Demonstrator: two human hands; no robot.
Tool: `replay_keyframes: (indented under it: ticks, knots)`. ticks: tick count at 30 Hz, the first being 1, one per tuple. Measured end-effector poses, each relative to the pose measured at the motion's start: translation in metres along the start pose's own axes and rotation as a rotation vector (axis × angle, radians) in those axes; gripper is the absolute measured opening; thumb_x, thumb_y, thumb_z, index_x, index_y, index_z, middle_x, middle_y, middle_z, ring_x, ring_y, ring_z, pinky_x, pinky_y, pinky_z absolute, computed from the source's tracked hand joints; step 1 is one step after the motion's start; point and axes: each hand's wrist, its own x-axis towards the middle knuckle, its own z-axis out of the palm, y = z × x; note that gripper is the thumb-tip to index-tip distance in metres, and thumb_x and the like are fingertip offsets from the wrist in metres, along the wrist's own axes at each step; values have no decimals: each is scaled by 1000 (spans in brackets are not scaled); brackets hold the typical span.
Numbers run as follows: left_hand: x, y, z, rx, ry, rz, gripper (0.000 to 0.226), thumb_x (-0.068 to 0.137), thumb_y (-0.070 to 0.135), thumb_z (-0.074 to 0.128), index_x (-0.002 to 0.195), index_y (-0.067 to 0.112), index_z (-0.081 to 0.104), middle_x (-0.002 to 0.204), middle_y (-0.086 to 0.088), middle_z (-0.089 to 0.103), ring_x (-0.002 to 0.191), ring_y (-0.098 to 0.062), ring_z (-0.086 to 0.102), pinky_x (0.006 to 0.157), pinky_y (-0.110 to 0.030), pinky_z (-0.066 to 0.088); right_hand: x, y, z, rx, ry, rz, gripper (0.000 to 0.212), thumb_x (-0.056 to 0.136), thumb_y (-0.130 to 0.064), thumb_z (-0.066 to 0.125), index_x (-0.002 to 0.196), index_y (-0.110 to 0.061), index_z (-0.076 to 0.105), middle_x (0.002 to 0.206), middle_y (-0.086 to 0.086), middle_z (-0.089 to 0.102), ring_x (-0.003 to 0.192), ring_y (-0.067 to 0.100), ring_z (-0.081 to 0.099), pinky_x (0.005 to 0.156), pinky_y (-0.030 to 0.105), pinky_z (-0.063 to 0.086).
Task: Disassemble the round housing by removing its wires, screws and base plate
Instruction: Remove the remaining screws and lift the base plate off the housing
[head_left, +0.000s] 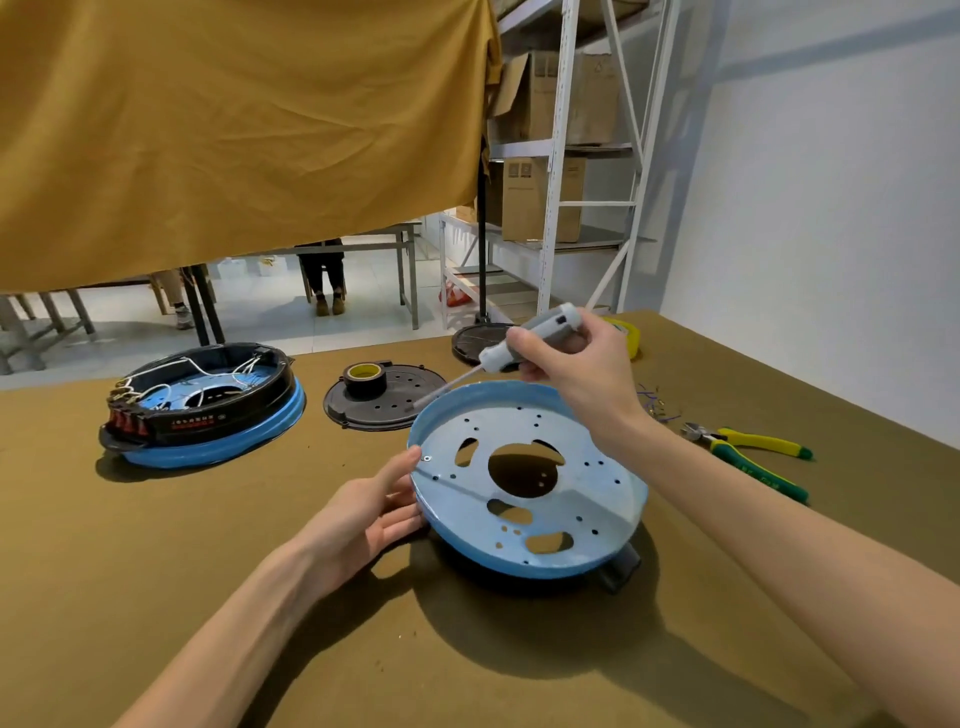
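Note:
A blue round base plate (592, 493) with several holes is tilted up off the table in front of me, with a dark part (621, 569) under its near right edge. My left hand (371, 512) holds its left rim, thumb on top. My right hand (569, 364) grips a grey electric screwdriver (530, 338), whose bit points down-left toward the plate's far rim. A second round housing (208, 410), black on blue, sits at the left with white wires and red switches inside.
A black perforated cover (384, 405) with a roll of black tape (364, 378) lies behind the plate. Green-yellow pliers (748, 447) and wire scraps (657, 405) lie at the right. A yellow tape roll (626, 332) and a black stand base (478, 340) are at the table's far edge.

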Motion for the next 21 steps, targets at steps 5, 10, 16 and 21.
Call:
replay_keyframes:
  ticks: [5, 10, 16, 21]
  knots:
    - [10, -6, -8, -27, -3, -17, 87, 46, 54, 99, 110, 6, 67, 101, -14, 79, 95, -28, 77, 66, -33, 63, 11, 6, 23, -71, -33, -58, 19, 95, -31, 71, 98, -17, 58, 89, 10, 68, 69, 19, 70, 49, 25, 55]
    - [16, -10, -10, -41, 2, -25, 83, 55, 51, 95, 114, 2, 66, 104, -16, 78, 95, -28, 77, 64, -32, 62, 15, 13, 36, -121, -96, -107, 23, 97, -28, 68, 106, -10, 57, 90, 16, 65, 66, 20, 67, 50, 22, 54]
    - [18, -10, -11, -22, -10, -32, 94, 47, 55, 99, 117, 5, 64, 107, -15, 78, 99, -27, 76, 68, -32, 63, 18, 16, 41, -166, -161, -135, 26, 98, -28, 67, 112, -10, 55, 92, 9, 65, 68, 13, 68, 52, 18, 53]
    - [18, -10, -11, -32, -18, -40, 96, 44, 54, 100, 118, 5, 63, 109, -15, 77, 101, -28, 76, 70, -33, 63, 21, 11, 44, -239, -174, -183, 31, 95, -29, 72, 109, -8, 56, 91, 5, 63, 75, 19, 69, 53, 24, 57]
